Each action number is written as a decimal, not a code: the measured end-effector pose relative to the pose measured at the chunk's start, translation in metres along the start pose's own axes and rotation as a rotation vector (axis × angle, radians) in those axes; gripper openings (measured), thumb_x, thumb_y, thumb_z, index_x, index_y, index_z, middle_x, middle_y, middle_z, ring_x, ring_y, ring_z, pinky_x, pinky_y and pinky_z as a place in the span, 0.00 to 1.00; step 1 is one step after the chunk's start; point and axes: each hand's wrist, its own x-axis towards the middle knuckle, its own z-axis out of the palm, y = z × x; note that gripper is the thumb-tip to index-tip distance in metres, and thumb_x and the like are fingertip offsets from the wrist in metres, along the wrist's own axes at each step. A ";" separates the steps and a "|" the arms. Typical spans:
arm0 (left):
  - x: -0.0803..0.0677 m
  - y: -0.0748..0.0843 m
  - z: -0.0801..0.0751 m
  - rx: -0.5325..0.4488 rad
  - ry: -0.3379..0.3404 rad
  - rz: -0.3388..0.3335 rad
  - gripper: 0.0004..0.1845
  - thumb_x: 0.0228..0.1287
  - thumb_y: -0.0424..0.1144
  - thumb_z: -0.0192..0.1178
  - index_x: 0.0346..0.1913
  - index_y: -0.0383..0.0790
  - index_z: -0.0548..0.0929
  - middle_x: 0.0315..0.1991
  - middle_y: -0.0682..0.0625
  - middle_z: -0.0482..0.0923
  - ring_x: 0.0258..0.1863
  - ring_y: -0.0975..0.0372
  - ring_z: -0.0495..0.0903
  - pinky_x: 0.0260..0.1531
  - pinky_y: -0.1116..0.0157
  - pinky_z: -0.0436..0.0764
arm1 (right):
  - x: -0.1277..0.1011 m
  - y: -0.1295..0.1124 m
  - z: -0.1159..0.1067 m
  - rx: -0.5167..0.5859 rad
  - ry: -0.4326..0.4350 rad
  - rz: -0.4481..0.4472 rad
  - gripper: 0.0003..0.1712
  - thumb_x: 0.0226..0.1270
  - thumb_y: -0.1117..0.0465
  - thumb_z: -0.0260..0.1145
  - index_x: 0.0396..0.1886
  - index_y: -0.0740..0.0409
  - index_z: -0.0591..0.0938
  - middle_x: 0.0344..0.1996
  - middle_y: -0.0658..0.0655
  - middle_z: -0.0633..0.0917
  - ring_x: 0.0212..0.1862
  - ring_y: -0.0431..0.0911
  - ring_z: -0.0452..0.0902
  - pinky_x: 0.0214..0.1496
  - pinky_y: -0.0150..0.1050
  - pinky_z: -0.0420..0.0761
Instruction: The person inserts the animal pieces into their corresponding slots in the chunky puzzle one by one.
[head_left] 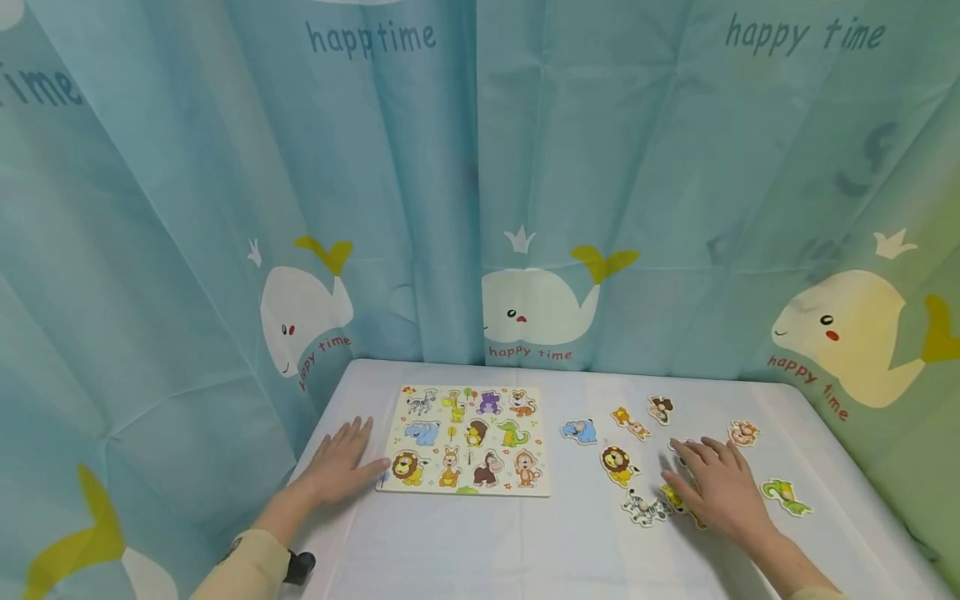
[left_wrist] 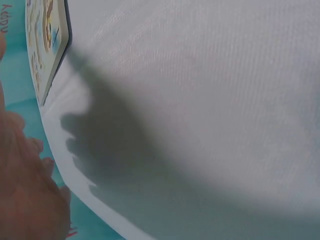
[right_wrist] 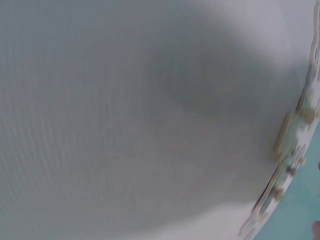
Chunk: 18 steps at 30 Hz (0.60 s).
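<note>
A wooden animal puzzle board point(head_left: 465, 440) lies flat on the white table point(head_left: 480, 542). My left hand point(head_left: 341, 465) rests flat on the cloth just left of the board, fingers straight, thumb tip by the board's near-left corner. My right hand point(head_left: 712, 483) lies with spread fingers on loose animal pieces, covering part of a yellow piece point(head_left: 675, 500). Around it lie a lion point(head_left: 618, 464), a zebra point(head_left: 645, 508), a blue elephant point(head_left: 579, 431) and a green crocodile point(head_left: 785, 496). The left wrist view shows the board's edge point(left_wrist: 50, 45) and my left hand point(left_wrist: 25, 190).
More pieces lie farther back: an orange animal point(head_left: 630, 422), a brown one point(head_left: 661, 408) and a monkey point(head_left: 744, 432). A blue whale-print curtain point(head_left: 525, 208) closes in the table at the back and both sides. The right wrist view is blurred, with pieces point(right_wrist: 295, 145) at its right edge.
</note>
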 end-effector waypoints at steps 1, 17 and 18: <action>0.000 0.001 0.001 -0.014 -0.010 -0.004 0.53 0.70 0.67 0.54 0.80 0.29 0.52 0.80 0.30 0.46 0.79 0.35 0.42 0.75 0.34 0.39 | 0.000 -0.003 0.001 0.005 0.008 -0.015 0.34 0.69 0.42 0.69 0.64 0.61 0.81 0.56 0.68 0.82 0.65 0.69 0.67 0.69 0.72 0.57; -0.001 0.004 0.018 -0.019 -0.060 -0.030 0.65 0.52 0.72 0.67 0.81 0.32 0.53 0.81 0.34 0.47 0.80 0.38 0.42 0.77 0.39 0.42 | -0.008 -0.037 0.005 0.073 -0.053 -0.045 0.26 0.52 0.44 0.81 0.49 0.49 0.90 0.44 0.50 0.86 0.51 0.54 0.77 0.51 0.61 0.77; -0.001 0.005 0.018 -0.023 -0.060 -0.029 0.65 0.52 0.72 0.67 0.80 0.31 0.53 0.81 0.34 0.47 0.80 0.38 0.43 0.76 0.38 0.42 | -0.009 -0.037 0.005 0.069 -0.067 -0.035 0.26 0.51 0.43 0.81 0.49 0.48 0.90 0.44 0.50 0.86 0.51 0.54 0.77 0.52 0.61 0.77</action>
